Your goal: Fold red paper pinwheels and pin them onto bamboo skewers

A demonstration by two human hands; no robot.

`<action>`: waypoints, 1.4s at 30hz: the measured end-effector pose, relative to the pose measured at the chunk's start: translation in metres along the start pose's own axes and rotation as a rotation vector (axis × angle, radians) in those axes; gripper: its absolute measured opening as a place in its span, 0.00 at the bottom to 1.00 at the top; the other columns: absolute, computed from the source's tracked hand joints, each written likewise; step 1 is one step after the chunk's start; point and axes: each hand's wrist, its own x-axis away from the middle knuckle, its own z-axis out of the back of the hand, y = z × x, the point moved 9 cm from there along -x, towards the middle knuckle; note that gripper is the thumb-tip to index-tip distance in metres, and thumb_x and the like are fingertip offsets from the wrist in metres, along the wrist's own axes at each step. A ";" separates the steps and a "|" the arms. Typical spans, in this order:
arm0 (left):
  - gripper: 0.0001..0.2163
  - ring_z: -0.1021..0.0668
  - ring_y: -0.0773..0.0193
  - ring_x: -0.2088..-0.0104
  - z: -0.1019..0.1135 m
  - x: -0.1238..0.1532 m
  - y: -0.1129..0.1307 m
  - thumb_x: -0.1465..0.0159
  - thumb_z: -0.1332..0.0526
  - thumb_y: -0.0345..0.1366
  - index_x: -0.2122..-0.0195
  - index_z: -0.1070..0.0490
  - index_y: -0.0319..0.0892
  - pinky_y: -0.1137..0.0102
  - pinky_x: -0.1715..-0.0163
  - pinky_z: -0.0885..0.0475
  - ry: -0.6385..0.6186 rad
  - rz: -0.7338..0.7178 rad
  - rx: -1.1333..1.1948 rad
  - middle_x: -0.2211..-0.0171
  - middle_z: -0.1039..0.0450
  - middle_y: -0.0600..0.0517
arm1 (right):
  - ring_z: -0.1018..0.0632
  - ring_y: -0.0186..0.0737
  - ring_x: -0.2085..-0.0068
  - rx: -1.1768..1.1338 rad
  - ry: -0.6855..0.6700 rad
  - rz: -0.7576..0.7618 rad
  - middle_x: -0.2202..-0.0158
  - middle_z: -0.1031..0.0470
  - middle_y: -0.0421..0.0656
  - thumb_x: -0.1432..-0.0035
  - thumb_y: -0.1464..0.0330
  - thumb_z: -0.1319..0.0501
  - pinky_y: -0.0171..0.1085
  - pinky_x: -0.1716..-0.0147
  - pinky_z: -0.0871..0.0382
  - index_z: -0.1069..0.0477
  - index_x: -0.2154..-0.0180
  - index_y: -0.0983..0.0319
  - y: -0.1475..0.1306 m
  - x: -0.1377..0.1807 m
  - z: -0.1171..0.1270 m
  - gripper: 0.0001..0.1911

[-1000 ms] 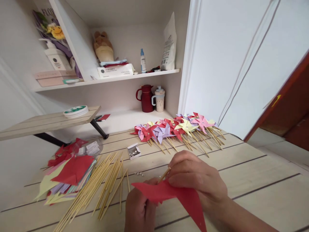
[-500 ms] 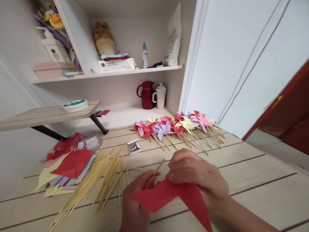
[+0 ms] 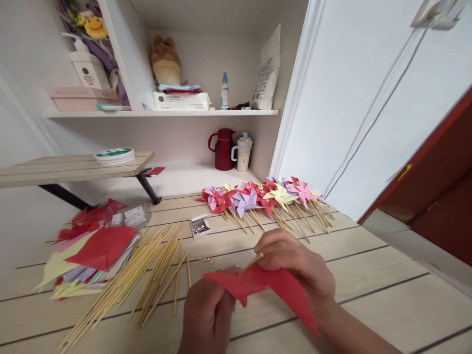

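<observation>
Right grip (image 3: 298, 265) on my feed: plain human hand, bare, slim fingers (image 3: 277, 243), rounded knuckles, smooth back. Right forearm (image 3: 352, 330): bare too, skin uncovered from the wrist to where my view cuts it off, smooth, slim. Left grip (image 3: 206, 305): also bare, human, rounded back, short thumb (image 3: 224, 310) visible, other fingers partly hidden from me. Nails too small to tell.

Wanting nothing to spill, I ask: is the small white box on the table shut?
No, the box stands open, with small shiny pieces showing inside.
</observation>
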 end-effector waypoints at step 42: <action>0.14 0.27 0.66 0.79 0.005 -0.004 0.005 0.32 0.47 0.34 0.71 0.24 0.45 0.74 0.78 0.33 0.085 0.080 0.023 0.78 0.25 0.55 | 0.21 0.45 0.64 -0.012 -0.014 0.001 0.72 0.21 0.45 0.39 0.75 0.37 0.42 0.69 0.23 0.23 0.58 0.61 -0.003 -0.003 0.000 0.08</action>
